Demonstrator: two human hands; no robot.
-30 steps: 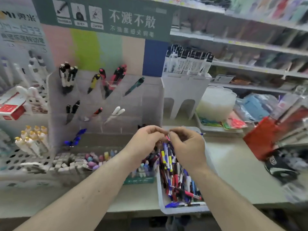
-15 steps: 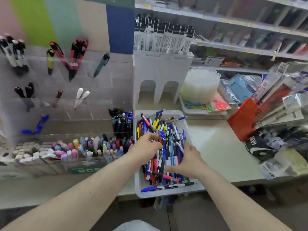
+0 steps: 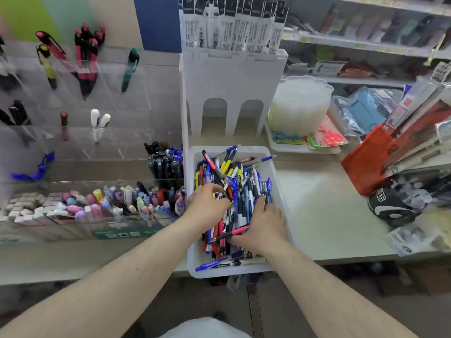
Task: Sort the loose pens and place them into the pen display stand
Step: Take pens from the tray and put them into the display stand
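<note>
A white bin (image 3: 280, 191) at the counter's front edge is full of loose pens (image 3: 234, 174) in blue, red, yellow, black and pink. My left hand (image 3: 207, 203) is in the left half of the pile, its fingers and thumb curled round a dark pen. On the right half lies my right hand (image 3: 264, 225), fingers stretched flat over the pens, thumb next to a pink pen (image 3: 234, 232). The clear acrylic pen display stand (image 3: 109, 98) rises to the left of the bin, with a few pens standing in its tiered slots.
Erasers and small markers (image 3: 109, 203) fill the stand's front tray, dark pens (image 3: 166, 162) its right corner. A white rack of packaged refills (image 3: 231, 76) stands behind the bin. Right of it are a translucent tub (image 3: 300, 103), an orange bag (image 3: 366, 162) and packaged goods.
Both hands came down from chest height into the bin. My head tilted down and right. The left hand has closed in the pile and the right hand has spread flat over the pens.
</note>
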